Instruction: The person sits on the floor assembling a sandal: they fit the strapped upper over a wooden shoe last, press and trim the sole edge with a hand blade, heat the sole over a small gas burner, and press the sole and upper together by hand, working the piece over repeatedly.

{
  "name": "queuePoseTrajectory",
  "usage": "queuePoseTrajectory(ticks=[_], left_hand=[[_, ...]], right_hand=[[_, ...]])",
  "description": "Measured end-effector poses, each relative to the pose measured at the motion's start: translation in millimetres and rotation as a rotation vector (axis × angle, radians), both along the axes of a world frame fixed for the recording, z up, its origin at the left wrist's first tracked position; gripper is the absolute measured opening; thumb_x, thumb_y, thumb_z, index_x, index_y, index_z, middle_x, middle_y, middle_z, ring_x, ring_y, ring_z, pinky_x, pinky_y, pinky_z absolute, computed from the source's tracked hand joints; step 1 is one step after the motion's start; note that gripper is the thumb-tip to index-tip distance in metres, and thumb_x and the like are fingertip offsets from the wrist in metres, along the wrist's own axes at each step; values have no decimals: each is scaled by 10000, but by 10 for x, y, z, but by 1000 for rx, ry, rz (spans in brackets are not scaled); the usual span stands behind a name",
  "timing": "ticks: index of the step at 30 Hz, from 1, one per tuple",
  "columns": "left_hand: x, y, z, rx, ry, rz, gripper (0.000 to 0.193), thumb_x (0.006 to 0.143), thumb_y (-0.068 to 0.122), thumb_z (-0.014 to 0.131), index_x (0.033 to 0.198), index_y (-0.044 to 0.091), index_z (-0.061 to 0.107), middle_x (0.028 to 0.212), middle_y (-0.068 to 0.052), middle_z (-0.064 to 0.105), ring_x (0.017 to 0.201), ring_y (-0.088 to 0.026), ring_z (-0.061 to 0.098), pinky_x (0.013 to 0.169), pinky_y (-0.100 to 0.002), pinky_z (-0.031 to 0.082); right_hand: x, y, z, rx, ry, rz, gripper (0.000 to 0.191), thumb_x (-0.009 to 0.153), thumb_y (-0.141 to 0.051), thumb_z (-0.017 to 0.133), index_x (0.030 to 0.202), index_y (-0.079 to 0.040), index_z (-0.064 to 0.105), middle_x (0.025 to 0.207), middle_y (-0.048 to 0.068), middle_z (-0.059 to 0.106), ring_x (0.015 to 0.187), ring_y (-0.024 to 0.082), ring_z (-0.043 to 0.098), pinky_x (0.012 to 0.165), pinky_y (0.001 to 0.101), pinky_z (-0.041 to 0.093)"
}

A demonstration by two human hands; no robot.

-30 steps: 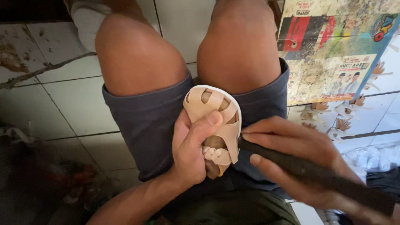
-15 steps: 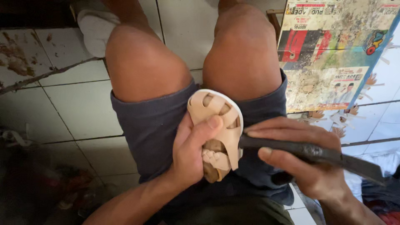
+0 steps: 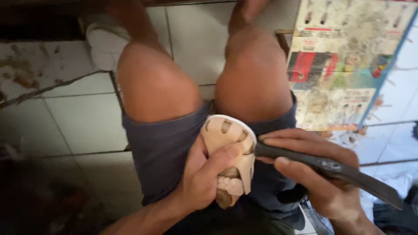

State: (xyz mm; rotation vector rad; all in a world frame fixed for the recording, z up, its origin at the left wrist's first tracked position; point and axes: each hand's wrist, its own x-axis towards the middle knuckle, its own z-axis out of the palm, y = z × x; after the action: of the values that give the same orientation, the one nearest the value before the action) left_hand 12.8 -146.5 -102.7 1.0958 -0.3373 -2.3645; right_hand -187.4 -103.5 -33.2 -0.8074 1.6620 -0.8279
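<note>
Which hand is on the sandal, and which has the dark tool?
The left hand grips the beige sandal, thumb across its straps. The right hand holds the dark tool, whose tip meets the sandal's edge.

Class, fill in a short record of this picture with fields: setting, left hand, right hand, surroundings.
setting: seated person, bare knees, dark shorts, tiled floor
left hand: left hand grips a small beige sandal on the lap
right hand: right hand holds a dark tool against the sandal's edge
surroundings: stained printed paper on the floor
</note>
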Motion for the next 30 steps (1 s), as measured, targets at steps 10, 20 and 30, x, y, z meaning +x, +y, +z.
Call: queuePoseTrajectory(ticks=[10,20,30], left_hand=[[5,-7,-6,-46,48,-45,308,982,80,614,1266,27,509,1124,-96,625,1014,-155,633,909,-321,537],[-5,3,-4,75,54,-31,353,936,95,581,1282,54,521,1112,-75,632,999,-143,638,884,-303,545],[117,-105,50,-250,54,-286,403,969,136,670,1285,18,450,1123,-83,634,1015,-112,620,898,-282,537]], right_hand=[[-306,-38,-34,-159,160,365,218,835,-72,753,1052,-52,739,1097,112,766,934,187,783,773,309,593],[24,100,102,51,206,149,316,782,-95,717,1078,-3,783,1089,133,800,949,233,746,828,334,589],[-309,171,-186,27,-312,-26,306,804,-45,695,1067,94,769,1081,248,790,948,316,792,855,396,639]])
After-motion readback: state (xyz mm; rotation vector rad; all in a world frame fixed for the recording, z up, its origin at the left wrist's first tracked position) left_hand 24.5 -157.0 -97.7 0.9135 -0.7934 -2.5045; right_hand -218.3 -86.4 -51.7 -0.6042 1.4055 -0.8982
